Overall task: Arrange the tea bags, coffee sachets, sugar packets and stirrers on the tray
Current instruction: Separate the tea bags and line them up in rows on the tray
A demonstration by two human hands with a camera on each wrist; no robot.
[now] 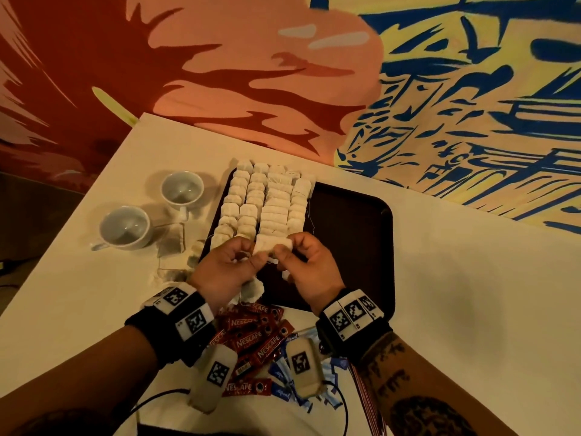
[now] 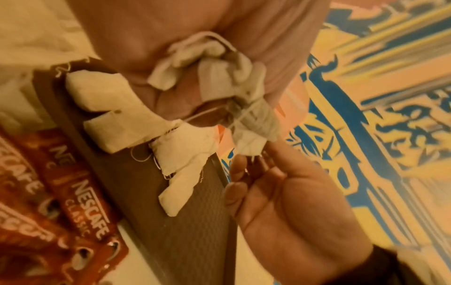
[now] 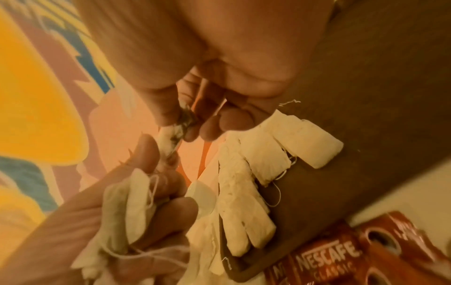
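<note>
Together, both hands pinch one tea bag [image 1: 271, 245] between them over the tray [image 1: 355, 234]; left hand [image 1: 224, 269] fingers also clutch several more bags, right hand [image 1: 309, 269] opposite.

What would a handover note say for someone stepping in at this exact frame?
Left hand grips a bunch of tea bags; right hand pinches one tea bag with the left over the tray.
Done: rows of tea bags fill the tray's left part.
Left: loose tea bags at the near rim, coffee sachets and blue packets on the table. Stirrers not clearly seen.
</note>
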